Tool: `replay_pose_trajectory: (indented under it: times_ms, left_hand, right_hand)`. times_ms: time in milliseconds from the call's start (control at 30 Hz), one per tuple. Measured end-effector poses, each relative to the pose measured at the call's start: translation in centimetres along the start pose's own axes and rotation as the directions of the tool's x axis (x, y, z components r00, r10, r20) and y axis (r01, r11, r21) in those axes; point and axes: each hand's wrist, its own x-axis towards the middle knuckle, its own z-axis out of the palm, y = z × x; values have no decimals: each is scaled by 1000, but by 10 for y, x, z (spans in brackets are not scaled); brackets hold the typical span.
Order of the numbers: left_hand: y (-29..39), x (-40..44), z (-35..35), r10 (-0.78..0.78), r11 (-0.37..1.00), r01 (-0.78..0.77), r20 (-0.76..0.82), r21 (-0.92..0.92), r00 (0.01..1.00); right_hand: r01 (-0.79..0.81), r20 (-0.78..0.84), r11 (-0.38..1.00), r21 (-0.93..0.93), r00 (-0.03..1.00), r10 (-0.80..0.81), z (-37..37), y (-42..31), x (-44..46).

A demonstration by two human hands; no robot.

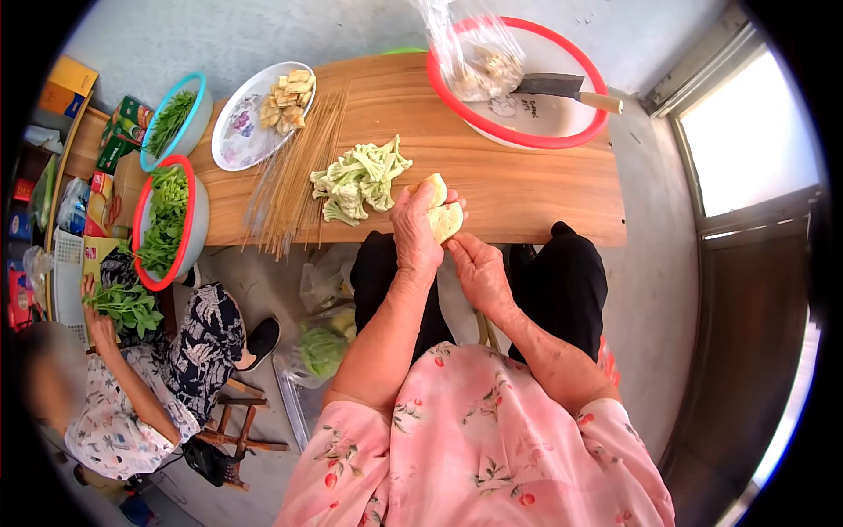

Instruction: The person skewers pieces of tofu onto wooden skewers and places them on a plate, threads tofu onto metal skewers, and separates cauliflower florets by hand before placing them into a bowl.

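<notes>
My left hand is closed around pale yellow, spongy-looking slices, held just over the table's near edge. Two rounded pieces show between its thumb and fingers; their exact kind is unclear. My right hand is pinched at the lower edge of the slices, and whatever its fingertips hold is too small to make out. Beyond my left hand lies a pile of cauliflower florets on the wooden table. A bundle of thin bamboo skewers lies to the left of the florets.
An oval plate holds yellowish-brown pieces. A red-rimmed basin contains a plastic bag and a cleaver. Basins of greens stand at the left. Another person sits there holding leafy stems. Bagged vegetables lie on the floor.
</notes>
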Motion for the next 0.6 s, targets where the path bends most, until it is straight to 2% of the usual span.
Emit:
replay_pose_trajectory:
  times_ms: [67,133,233,300,333,433,500,533,567,600]
  left_hand:
    - [1,1,0,30,1000,-31,-15,-3,999]
    - [1,4,-1,-3,1000,3,25,6,1000]
    - [3,2,0,-12,999,11,19,38,1000]
    - [1,5,-2,-30,1000,30,50,6,998]
    - [-3,8,-5,-22,1000,22,67,6,998]
    - [-4,7,-7,32,998,-37,108,48,994]
    - [-3,0,-8,46,996,-54,111,66,993]
    - [-3,-4,-9,41,995,-51,119,84,992]
    - [-3,-9,-9,36,993,-49,126,103,991]
    - [-5,-15,-9,29,980,-54,130,193,991]
  right_hand:
    - [-8,-2,1000,-29,1000,8,0,-3,2]
    - [-19,-2,998,-63,1000,19,1,-2,3]
    - [90,-30,995,-48,995,-92,3,5,1]
    - [23,-15,999,26,1000,-23,1,4,2]
    - [39,-1,999,33,999,-39,0,3,3]
    - [-169,8,952,256,985,173,-3,1,3]
    - [-150,-45,925,349,983,177,-5,1,6]
    - [-64,-90,944,325,991,98,-9,7,10]
    - [-119,-110,913,391,978,174,-14,-9,11]
    - [-73,-160,913,402,976,148,-17,-10,15]
